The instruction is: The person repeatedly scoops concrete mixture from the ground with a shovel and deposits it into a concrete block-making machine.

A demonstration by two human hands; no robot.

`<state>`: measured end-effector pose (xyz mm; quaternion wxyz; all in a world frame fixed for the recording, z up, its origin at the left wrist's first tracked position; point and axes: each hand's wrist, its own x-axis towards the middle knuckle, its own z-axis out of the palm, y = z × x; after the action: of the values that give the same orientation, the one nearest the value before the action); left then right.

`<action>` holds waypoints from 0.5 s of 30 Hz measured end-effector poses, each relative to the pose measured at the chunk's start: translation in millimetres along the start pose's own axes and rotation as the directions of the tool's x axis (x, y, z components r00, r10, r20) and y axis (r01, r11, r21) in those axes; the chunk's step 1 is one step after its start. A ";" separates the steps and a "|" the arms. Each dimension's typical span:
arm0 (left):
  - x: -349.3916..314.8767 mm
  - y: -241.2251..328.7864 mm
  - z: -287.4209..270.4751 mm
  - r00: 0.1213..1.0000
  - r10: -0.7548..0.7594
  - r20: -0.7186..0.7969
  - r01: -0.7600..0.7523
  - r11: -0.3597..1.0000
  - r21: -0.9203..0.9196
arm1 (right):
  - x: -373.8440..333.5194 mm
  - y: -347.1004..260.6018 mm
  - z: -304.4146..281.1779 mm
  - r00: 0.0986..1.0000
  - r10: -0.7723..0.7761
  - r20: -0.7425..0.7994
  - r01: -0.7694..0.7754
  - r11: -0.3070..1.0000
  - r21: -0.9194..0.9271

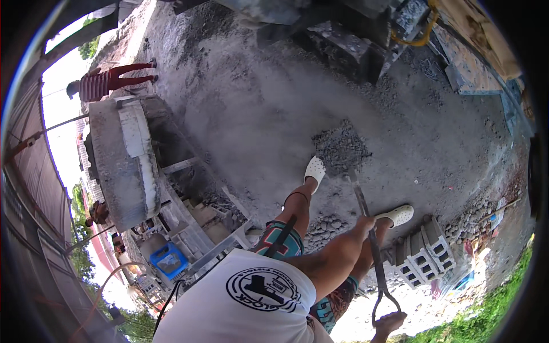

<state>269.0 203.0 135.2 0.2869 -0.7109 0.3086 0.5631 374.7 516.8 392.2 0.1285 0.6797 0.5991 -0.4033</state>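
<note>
The shovel stood with its blade sunk under a load of grey gravel, just ahead of the person's two white-shod feet on the dusty ground. The left hand was clenched round the middle of the shaft, and the right hand was closed over the D-shaped handle at the shaft's near end, low in the view.

Just beside the shovel, on the handle side, lay a stack of hollow concrete blocks, with loose stones scattered between the feet. Well to the other side of the shovel stood the drum of a concrete mixer on its frame, and beyond it a second person bent over.

The load looked heaped and loose, so a tilt of the blade on the lift would likely spill it. The leading foot sat almost touching the gravel; a slip of the blade could strike it. Stones underfoot could roll and cost the person their balance mid-swing.
</note>
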 end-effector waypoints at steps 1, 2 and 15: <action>9.1 38.1 -9.6 0.999 0.042 0.000 -0.042 0.999 0.027 | -22.1 -8.0 34.1 1.000 -0.017 0.018 0.018 0.999 -0.048; 17.3 79.7 -15.6 0.997 0.081 0.010 -0.081 0.995 0.055 | -15.4 2.1 61.5 0.996 -0.041 0.083 0.033 0.994 0.105; -155.5 492.0 -212.0 0.826 0.562 0.054 -0.551 0.782 0.291 | -387.3 -218.9 242.6 0.181 -0.179 0.967 -0.361 0.903 0.235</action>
<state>-1.0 -256.5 300.2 0.2050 -0.5472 0.5895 0.5576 94.8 136.4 575.9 0.3571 0.3093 0.2334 -0.8499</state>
